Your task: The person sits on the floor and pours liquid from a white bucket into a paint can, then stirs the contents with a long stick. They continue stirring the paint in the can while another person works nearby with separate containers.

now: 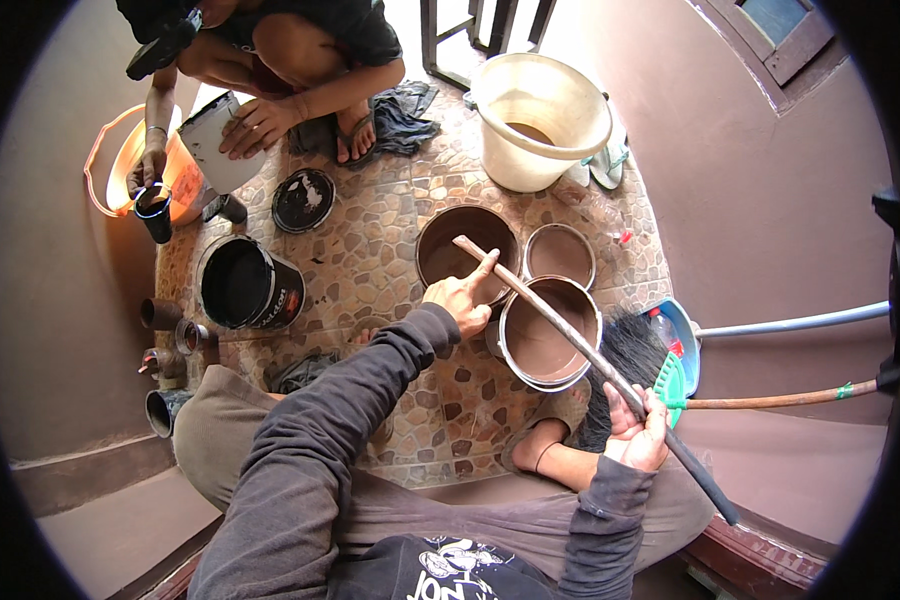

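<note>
A long wooden stick [570,332] slants across the paint containers, its pale end up left and its dark end down right. My right hand [640,430] is closed around the lower part of this stick. My left hand [457,303] reaches over the containers, its index finger stretched out against the stick near the upper end, not wrapped around it. Below the stick, a pail of brown paint [542,345] stands nearest me. Behind it are a wider bucket with brown inside [440,243] and a smaller tub of brown paint [560,252].
At upper left a crouching person [300,60] tilts a white container [215,145] and holds a dark cup [153,215]. A black paint bucket [245,285], a lid [303,200] and an orange bucket [130,165] are nearby. A large cream bucket [540,95], broom [625,350] and blue dustpan [685,330] stand right.
</note>
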Demonstrator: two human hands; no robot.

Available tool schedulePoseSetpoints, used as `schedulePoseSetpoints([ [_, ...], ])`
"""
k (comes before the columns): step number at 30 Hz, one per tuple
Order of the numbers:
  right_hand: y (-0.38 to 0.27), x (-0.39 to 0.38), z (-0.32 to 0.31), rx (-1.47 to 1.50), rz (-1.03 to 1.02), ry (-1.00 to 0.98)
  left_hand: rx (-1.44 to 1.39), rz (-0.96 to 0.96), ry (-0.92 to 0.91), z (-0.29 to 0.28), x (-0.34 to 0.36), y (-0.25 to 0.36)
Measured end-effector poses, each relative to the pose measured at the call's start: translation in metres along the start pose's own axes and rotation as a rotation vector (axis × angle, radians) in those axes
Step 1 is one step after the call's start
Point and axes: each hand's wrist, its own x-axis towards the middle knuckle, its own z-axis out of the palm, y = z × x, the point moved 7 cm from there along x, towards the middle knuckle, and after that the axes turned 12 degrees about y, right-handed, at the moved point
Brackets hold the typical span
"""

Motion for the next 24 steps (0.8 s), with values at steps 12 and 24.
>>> schedulePoseSetpoints([
  [12,-0.012,0.009,-0.016,0.122,0.145,0.026,0.184,-0.185,-0.072,-0.013,0.017,-0.032],
  [24,-0.031,-0.012,0.0,-0.056,-0.119,-0.127,-1.093,-0.987,-0.176,0.031,0.02,-0.101],
])
